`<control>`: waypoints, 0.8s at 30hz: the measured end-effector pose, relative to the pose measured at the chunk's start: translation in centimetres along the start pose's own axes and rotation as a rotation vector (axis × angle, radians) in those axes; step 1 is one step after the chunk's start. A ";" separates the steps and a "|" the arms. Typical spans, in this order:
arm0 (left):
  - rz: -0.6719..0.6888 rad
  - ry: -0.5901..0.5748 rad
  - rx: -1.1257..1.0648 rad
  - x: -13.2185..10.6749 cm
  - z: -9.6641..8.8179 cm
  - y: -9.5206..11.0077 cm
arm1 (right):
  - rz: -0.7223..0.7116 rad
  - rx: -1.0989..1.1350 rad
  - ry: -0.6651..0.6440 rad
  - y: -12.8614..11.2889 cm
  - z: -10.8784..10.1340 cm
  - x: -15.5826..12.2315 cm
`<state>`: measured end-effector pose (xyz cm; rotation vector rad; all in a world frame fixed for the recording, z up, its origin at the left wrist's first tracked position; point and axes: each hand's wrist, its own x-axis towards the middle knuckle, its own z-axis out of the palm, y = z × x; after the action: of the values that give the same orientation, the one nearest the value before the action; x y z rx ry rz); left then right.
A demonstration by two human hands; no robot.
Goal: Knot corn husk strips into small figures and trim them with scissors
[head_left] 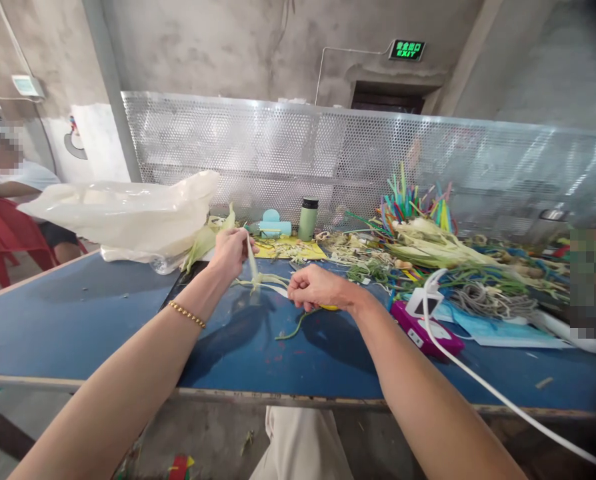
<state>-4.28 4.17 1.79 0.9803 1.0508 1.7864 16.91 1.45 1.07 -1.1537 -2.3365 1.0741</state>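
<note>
My left hand [231,252] is closed, pinching the upper end of a pale corn-husk strip [253,263] that rises above the blue table [103,313]. My right hand [314,288] is closed round the other end of the pale strips [265,283] and round a small yellow-handled object [329,307] that I cannot make out. A loose green strip [293,327] lies on the table just under my right hand. A gold bead bracelet [187,314] sits on my left wrist.
A white plastic bag [128,213] lies at the back left. A green flask [308,218], a light-blue item [274,225], a yellow sheet [291,250], heaps of husks and coloured strips [428,240], a magenta power bank [425,330] with white cable [478,380]. A perforated metal screen [358,160] behind. A person sits at far left.
</note>
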 end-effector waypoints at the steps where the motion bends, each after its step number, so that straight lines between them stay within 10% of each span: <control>1: 0.049 0.045 0.042 0.2 -0.1 0.2 | 0.004 -0.022 0.013 0.1 -0.2 0.0; 5: 0.200 0.083 0.189 0.5 -0.4 0.5 | -0.012 -0.134 0.340 0.4 -0.9 0.4; 10: 0.239 -0.182 0.316 -1.5 0.8 -0.1 | -0.121 -0.125 0.599 0.6 -1.0 1.0; 16: 0.050 -0.498 0.251 -4.0 2.3 -0.2 | -0.237 0.158 0.425 0.1 0.1 1.2; 24: -0.106 -0.569 0.099 -4.2 2.2 0.1 | -0.262 0.374 0.272 0.2 0.3 1.1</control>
<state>-0.78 0.90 1.72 1.3624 0.8103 1.2616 16.19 2.23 0.65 -0.7752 -1.9097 1.1164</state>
